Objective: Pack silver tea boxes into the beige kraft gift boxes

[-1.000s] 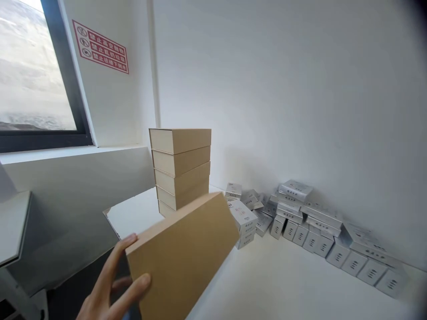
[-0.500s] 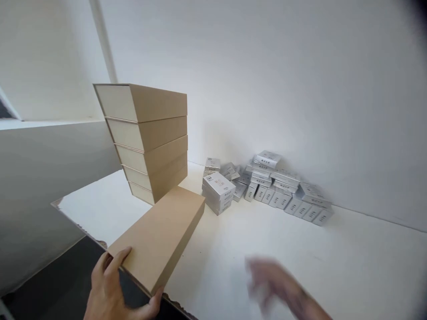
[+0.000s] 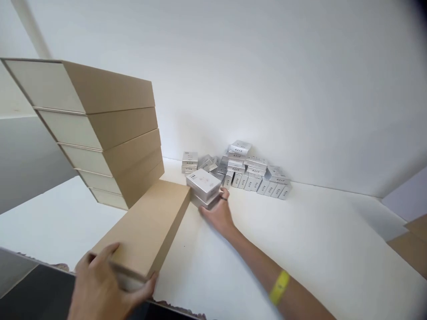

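The flat tan box (image 3: 147,222) on the worktop (image 3: 240,262) is held at its near end in the left hand's (image 3: 102,284) grip. Small silver boxes (image 3: 204,184), stacked beside its far end, are clasped by the right hand (image 3: 220,213).

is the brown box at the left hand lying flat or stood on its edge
Lying flat: the brown box has its broad face up, with the left hand at its near end.
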Motion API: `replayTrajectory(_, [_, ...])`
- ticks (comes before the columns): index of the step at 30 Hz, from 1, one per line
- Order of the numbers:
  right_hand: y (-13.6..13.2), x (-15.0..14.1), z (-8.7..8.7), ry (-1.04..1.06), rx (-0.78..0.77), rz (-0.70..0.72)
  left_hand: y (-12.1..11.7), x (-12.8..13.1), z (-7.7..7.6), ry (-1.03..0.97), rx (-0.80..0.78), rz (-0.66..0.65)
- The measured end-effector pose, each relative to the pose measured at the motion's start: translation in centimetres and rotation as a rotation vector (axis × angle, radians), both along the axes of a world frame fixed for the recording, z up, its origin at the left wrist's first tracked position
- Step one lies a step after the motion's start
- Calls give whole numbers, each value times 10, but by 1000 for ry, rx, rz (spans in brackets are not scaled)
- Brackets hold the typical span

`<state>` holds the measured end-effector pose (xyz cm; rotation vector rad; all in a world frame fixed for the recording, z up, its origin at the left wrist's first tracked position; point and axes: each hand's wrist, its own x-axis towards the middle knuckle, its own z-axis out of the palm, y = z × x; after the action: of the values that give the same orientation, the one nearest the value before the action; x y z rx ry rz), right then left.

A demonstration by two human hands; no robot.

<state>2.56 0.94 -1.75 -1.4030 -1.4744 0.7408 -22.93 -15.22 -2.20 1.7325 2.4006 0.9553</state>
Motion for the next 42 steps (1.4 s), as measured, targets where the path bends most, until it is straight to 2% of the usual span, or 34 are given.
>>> replayTrajectory(3, [-31, 40, 5, -11, -26, -65, 32, 20, 23, 67, -87, 10])
replayTrajectory(5, [-49, 64, 9, -23, -51, -140, 58, 31, 34, 77, -94, 23])
replayTrajectory(8, [-68, 87, 16, -51, -122, -216, 90, 40, 38, 62, -102, 20])
replayTrajectory(10, [-77, 92, 20, -75, -163, -224, 101, 43, 38, 47, -94, 42])
replayTrajectory(17, [-92, 89, 34, -112, -162, -179, 93, 53, 34, 27, -53, 113])
replayTrajectory(21, [-86, 99, 21, -57, -159, -139, 88, 49, 30, 36, -33, 101])
replayTrajectory(24, [-78, 111, 12, -59, -91, -133, 78, 50, 31, 77, 20, 104])
replayTrajectory(26, [-74, 115, 14, -65, -21, -146, 63, 61, 36, 121, 83, 99])
replayTrajectory(28, [-72, 115, 22, -73, 47, -148, 44, 80, 40, 164, 190, 29])
replayTrajectory(29, [-72, 114, 27, -74, 58, -141, 33, 92, 41, 178, 259, -47])
replayTrajectory(31, [-73, 108, 37, -56, 24, -120, 12, 117, 39, 205, 328, -300])
replayTrajectory(33, [-74, 102, 44, -16, -44, -91, -3, 138, 32, 252, 305, -581])
replayTrajectory(35, [-77, 99, 48, 4, -77, -75, -11, 150, 21, 321, 278, -751])
replayTrajectory(38, [-84, 100, 49, -15, -63, -82, -10, 155, 8, 395, 299, -811])
replayTrajectory(42, [-91, 107, 53, -46, -81, -93, -8, 153, 2, 387, 308, -809])
